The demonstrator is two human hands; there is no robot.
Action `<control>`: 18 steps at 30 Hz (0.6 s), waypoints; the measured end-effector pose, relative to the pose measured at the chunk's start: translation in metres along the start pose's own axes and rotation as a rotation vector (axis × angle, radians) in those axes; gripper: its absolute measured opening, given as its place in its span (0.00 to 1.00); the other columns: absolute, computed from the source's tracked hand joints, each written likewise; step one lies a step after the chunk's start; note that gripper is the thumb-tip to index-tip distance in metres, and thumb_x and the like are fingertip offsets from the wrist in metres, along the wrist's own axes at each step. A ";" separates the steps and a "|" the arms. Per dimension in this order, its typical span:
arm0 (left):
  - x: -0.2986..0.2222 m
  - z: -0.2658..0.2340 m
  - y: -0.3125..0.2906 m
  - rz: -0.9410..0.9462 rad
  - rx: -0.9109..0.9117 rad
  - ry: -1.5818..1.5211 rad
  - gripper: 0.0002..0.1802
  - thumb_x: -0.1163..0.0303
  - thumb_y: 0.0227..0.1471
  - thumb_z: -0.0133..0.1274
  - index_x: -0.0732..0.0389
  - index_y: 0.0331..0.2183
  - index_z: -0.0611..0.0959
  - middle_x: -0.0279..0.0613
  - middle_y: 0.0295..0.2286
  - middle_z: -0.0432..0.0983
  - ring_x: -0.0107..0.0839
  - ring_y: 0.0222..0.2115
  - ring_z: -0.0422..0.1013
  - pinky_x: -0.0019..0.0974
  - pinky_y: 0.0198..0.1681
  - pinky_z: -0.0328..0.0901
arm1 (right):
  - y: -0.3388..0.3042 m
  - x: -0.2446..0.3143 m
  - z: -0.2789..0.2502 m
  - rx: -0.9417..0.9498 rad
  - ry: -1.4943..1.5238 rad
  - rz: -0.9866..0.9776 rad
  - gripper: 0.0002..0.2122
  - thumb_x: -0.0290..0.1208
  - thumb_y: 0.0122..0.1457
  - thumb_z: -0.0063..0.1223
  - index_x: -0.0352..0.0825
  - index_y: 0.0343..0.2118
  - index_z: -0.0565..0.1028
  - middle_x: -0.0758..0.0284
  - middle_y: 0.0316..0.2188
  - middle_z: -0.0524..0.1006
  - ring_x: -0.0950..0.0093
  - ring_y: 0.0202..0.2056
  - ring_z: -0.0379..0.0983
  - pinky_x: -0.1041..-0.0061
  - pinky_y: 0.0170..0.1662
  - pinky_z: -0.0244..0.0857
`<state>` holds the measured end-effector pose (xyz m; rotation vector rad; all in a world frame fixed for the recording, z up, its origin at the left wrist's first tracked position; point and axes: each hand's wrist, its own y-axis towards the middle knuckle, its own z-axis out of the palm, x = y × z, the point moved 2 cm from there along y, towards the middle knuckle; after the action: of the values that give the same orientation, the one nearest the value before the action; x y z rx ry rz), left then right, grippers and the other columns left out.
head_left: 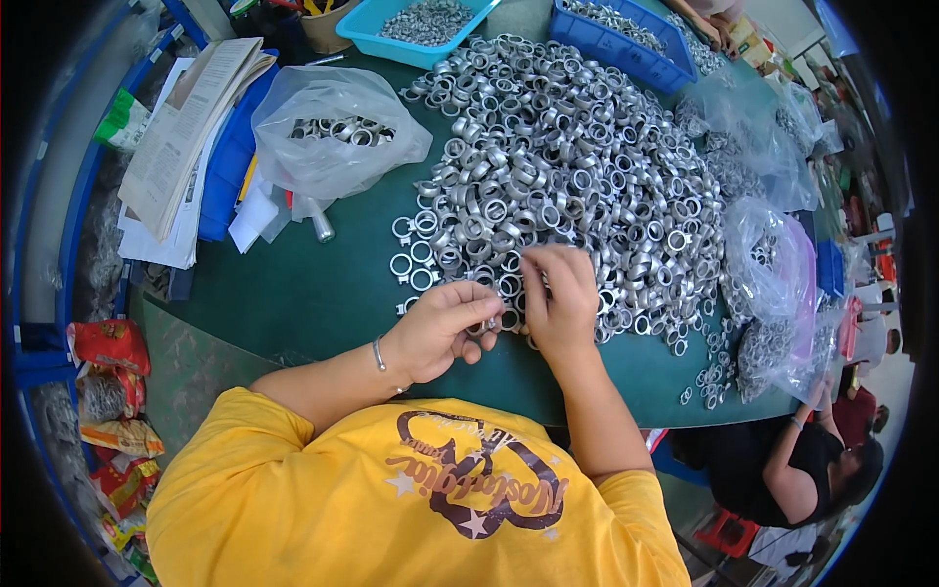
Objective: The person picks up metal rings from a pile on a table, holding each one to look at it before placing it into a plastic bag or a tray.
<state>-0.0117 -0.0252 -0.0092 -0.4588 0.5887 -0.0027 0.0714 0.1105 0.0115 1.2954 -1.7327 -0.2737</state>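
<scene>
A large heap of silvery metal rings [577, 147], some with a small lug on the side, covers much of the green table [284, 293]. At the heap's near edge, my left hand [445, 333] is closed with a small metal ring [491, 321] pinched at its fingertips, partly covered by them. Just to its right, my right hand [562, 298] is bent over the rings. Its fingers are blurred by motion and partly hidden, so I cannot make out whether they hold anything.
Left of the heap lies a clear plastic bag [337, 127] with rings inside. Papers [186, 147] lean on a blue tray at far left. A light-blue basin [377, 39] and a blue crate [626, 49] hold small parts. Bagged rings [773, 264] and a seated co-worker [782, 470] are at right.
</scene>
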 end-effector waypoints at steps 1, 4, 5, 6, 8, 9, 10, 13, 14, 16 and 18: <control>0.000 0.003 -0.001 0.011 -0.019 0.015 0.08 0.68 0.53 0.49 0.61 0.34 0.74 0.35 0.26 0.71 0.22 0.23 0.70 0.21 0.19 0.64 | 0.006 -0.007 0.006 0.004 -0.065 0.002 0.06 0.21 0.45 0.55 0.33 0.29 0.74 0.65 0.25 0.72 0.66 0.27 0.68 0.70 0.30 0.60; -0.003 0.009 -0.002 0.005 -0.066 0.039 0.06 0.70 0.54 0.47 0.62 0.33 0.74 0.37 0.26 0.71 0.25 0.25 0.70 0.22 0.19 0.64 | 0.013 -0.014 0.020 0.054 -0.253 0.005 0.06 0.27 0.48 0.55 0.34 0.29 0.75 0.67 0.24 0.70 0.68 0.27 0.66 0.70 0.30 0.57; -0.003 0.008 -0.003 0.017 -0.080 0.059 0.06 0.70 0.54 0.47 0.62 0.33 0.74 0.37 0.27 0.71 0.25 0.25 0.70 0.23 0.20 0.64 | 0.013 -0.011 0.024 0.058 -0.292 0.000 0.06 0.29 0.48 0.55 0.35 0.29 0.75 0.68 0.23 0.70 0.68 0.27 0.66 0.69 0.30 0.57; -0.003 0.008 -0.003 0.021 -0.079 0.063 0.06 0.70 0.54 0.47 0.62 0.33 0.74 0.37 0.27 0.71 0.25 0.25 0.70 0.23 0.20 0.64 | 0.014 -0.008 0.023 0.075 -0.323 -0.011 0.05 0.29 0.47 0.56 0.35 0.27 0.75 0.69 0.23 0.70 0.69 0.27 0.66 0.70 0.30 0.56; -0.005 0.007 -0.004 0.045 -0.105 0.076 0.06 0.70 0.54 0.46 0.62 0.34 0.74 0.37 0.27 0.71 0.25 0.25 0.70 0.23 0.20 0.65 | 0.015 -0.009 0.018 0.104 -0.344 -0.006 0.05 0.29 0.46 0.56 0.36 0.26 0.75 0.69 0.23 0.70 0.68 0.27 0.66 0.70 0.29 0.56; -0.004 0.007 -0.004 0.045 -0.102 0.081 0.06 0.70 0.54 0.46 0.62 0.34 0.74 0.37 0.27 0.71 0.25 0.25 0.70 0.23 0.20 0.65 | 0.015 -0.009 0.015 0.099 -0.346 -0.005 0.05 0.29 0.46 0.56 0.36 0.26 0.75 0.69 0.23 0.70 0.68 0.27 0.66 0.70 0.29 0.56; -0.004 0.007 -0.003 0.051 -0.111 0.083 0.06 0.70 0.54 0.47 0.62 0.34 0.74 0.37 0.27 0.71 0.25 0.25 0.70 0.24 0.21 0.65 | 0.014 -0.009 0.013 0.107 -0.334 -0.001 0.05 0.29 0.45 0.57 0.36 0.25 0.75 0.69 0.23 0.70 0.68 0.27 0.66 0.70 0.29 0.56; -0.005 0.008 -0.002 0.071 -0.115 0.104 0.06 0.71 0.54 0.47 0.62 0.34 0.74 0.37 0.27 0.71 0.25 0.25 0.70 0.24 0.21 0.65 | 0.004 -0.007 0.005 0.135 -0.254 0.038 0.05 0.27 0.44 0.58 0.36 0.24 0.74 0.68 0.23 0.70 0.67 0.28 0.66 0.70 0.30 0.56; -0.004 0.008 -0.002 0.083 -0.119 0.116 0.06 0.71 0.53 0.48 0.62 0.34 0.73 0.37 0.27 0.71 0.25 0.25 0.70 0.24 0.22 0.65 | 0.000 -0.005 0.003 0.163 -0.179 0.077 0.05 0.26 0.43 0.58 0.36 0.24 0.73 0.68 0.24 0.70 0.66 0.28 0.66 0.69 0.31 0.56; -0.004 0.008 -0.001 0.103 -0.126 0.126 0.06 0.71 0.53 0.48 0.63 0.34 0.74 0.37 0.27 0.71 0.25 0.25 0.70 0.23 0.22 0.65 | -0.002 0.001 -0.005 0.165 -0.134 0.064 0.05 0.23 0.44 0.57 0.34 0.24 0.72 0.67 0.24 0.69 0.69 0.27 0.66 0.72 0.31 0.58; -0.005 0.009 -0.001 0.119 -0.133 0.136 0.07 0.71 0.53 0.49 0.63 0.35 0.74 0.37 0.27 0.71 0.25 0.25 0.70 0.23 0.22 0.65 | -0.007 0.004 -0.010 0.280 0.340 0.520 0.03 0.20 0.47 0.55 0.32 0.24 0.72 0.67 0.23 0.68 0.75 0.25 0.66 0.79 0.29 0.60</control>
<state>-0.0108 -0.0216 0.0002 -0.5553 0.7525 0.1197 0.0832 0.1077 0.0145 0.9611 -1.7743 0.4754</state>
